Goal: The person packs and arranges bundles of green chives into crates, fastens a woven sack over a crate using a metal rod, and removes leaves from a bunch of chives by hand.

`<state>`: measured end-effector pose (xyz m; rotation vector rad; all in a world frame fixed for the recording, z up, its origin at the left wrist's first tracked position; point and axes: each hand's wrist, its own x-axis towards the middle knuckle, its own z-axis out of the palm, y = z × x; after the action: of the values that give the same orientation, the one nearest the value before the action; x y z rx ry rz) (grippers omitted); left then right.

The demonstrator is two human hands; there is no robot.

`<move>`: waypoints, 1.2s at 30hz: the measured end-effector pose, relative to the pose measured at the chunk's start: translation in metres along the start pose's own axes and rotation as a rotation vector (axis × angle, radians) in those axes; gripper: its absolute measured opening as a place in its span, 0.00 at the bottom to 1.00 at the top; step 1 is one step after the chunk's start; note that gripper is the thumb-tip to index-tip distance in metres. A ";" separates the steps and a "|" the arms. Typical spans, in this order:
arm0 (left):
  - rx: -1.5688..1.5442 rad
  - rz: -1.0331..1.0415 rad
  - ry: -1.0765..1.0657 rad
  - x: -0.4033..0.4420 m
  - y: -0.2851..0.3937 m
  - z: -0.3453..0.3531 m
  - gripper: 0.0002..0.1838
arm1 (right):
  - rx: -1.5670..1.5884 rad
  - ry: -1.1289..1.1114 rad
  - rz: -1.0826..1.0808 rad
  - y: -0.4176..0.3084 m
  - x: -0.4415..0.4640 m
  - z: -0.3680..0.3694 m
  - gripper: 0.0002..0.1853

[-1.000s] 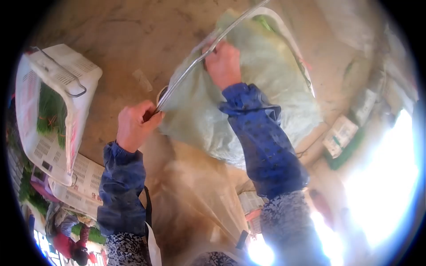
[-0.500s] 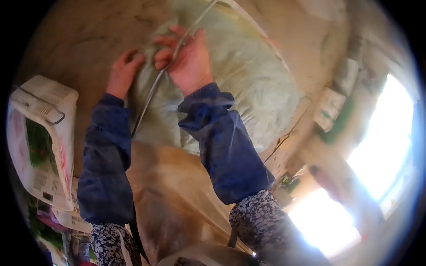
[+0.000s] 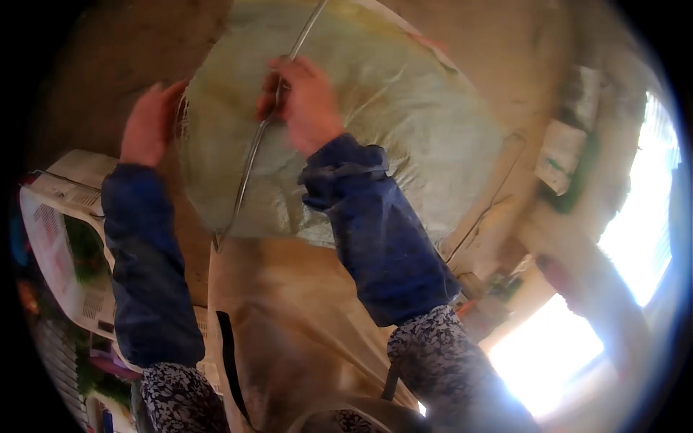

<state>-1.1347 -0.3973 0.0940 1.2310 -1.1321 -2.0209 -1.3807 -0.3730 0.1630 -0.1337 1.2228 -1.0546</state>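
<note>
A thin metal rod (image 3: 249,162) with a bent lower end slants across a pale green woven plastic sack (image 3: 404,130). My right hand (image 3: 307,101) is closed around the rod, over the upper middle of the sack. At the sack's left side, my left hand (image 3: 148,126) has its fingers at the frayed edge and seems to pinch it; motion blurs the fingertips. The sack lies spread and wrinkled over brown ground, its lower side near my beige apron (image 3: 281,281).
White, printed crate-like containers (image 3: 61,231) with greenery inside stand at the left. A thin dark stick (image 3: 480,216) lies right of the sack. Farther right is a whitish block (image 3: 559,155), with bright light patches (image 3: 545,353) below it.
My left hand has moved left, and the sack's left edge now reaches farther that way. My right hand's fingers have closed round the rod, having been more open before.
</note>
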 end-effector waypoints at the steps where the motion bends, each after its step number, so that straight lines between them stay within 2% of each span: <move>1: 0.157 0.016 0.018 0.007 0.003 0.005 0.28 | 0.028 0.020 0.004 -0.001 -0.002 0.000 0.07; 4: 0.153 -0.298 0.087 0.050 0.021 0.052 0.21 | -0.005 -0.003 0.033 -0.009 -0.003 -0.002 0.06; 5: 0.152 -0.290 0.074 0.059 0.023 0.056 0.21 | -0.007 0.005 0.020 -0.009 -0.001 -0.006 0.06; 7: 0.073 -0.153 0.403 0.070 0.025 0.060 0.17 | -0.090 -0.060 0.033 -0.002 0.000 -0.012 0.08; 8: 0.077 -0.155 0.395 0.075 0.026 0.054 0.17 | -0.084 -0.053 0.030 0.000 0.001 -0.014 0.08; 11: 0.049 -0.082 0.677 0.092 0.030 0.045 0.17 | -0.066 -0.059 0.019 -0.002 0.002 -0.020 0.08; 12: 0.056 -0.085 0.669 0.096 0.027 0.046 0.17 | -0.167 -0.079 0.030 -0.004 0.001 -0.022 0.09; 14: 0.289 -0.098 0.631 0.105 0.016 0.040 0.20 | -0.263 -0.086 0.038 -0.009 -0.001 -0.032 0.09; 15: 0.288 -0.100 0.621 0.106 0.015 0.032 0.20 | -0.559 -0.062 -0.122 -0.012 -0.002 -0.046 0.10; 16: 0.442 -0.091 0.677 0.107 0.018 0.023 0.22 | -0.856 -0.037 -0.282 -0.019 -0.005 -0.062 0.11; 17: 0.606 -0.084 0.728 0.109 0.025 0.025 0.24 | -0.875 0.115 -0.500 -0.034 -0.012 -0.086 0.12; 18: 0.421 0.213 0.811 0.099 0.035 0.041 0.27 | -0.888 0.267 -0.723 -0.050 -0.021 -0.108 0.13; 19: 0.227 0.506 0.878 0.079 0.051 0.070 0.30 | -1.006 0.295 -0.893 -0.073 -0.029 -0.134 0.15; 20: 0.437 0.551 0.746 0.052 0.076 0.116 0.31 | -1.124 0.322 -1.060 -0.090 -0.033 -0.155 0.18; 21: 0.641 0.590 0.604 0.034 0.095 0.164 0.31 | -1.121 0.330 -1.051 -0.093 -0.033 -0.168 0.18; 23: 0.923 0.904 0.124 0.025 0.057 0.230 0.37 | -1.559 0.375 -0.993 -0.090 -0.034 -0.202 0.24; 25: 1.235 0.626 -0.102 0.012 0.025 0.279 0.39 | -1.649 0.407 -0.935 -0.071 -0.020 -0.240 0.27; 27: 1.243 0.553 -0.124 0.019 -0.031 0.281 0.40 | -1.748 0.400 -0.909 -0.050 -0.006 -0.269 0.31; 28: 1.245 0.495 -0.103 0.026 -0.045 0.282 0.42 | -1.725 0.406 -0.890 -0.048 -0.010 -0.265 0.31; 30: 1.280 0.509 -0.099 0.034 -0.050 0.286 0.42 | -1.840 0.474 -0.815 -0.059 -0.018 -0.249 0.33; 32: 1.328 0.510 -0.116 0.042 -0.062 0.291 0.43 | -1.683 0.454 -0.824 -0.058 -0.006 -0.261 0.33; 34: 1.398 0.525 -0.027 0.051 -0.077 0.295 0.43 | -1.719 0.528 -0.953 -0.046 0.012 -0.270 0.32; 36: 1.440 0.514 -0.054 0.053 -0.068 0.291 0.43 | -1.683 0.578 -0.985 -0.041 0.018 -0.266 0.32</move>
<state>-1.4183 -0.2896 0.0816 1.1533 -2.7310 -0.6593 -1.6205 -0.2934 0.0693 -1.9800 2.4005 -0.5098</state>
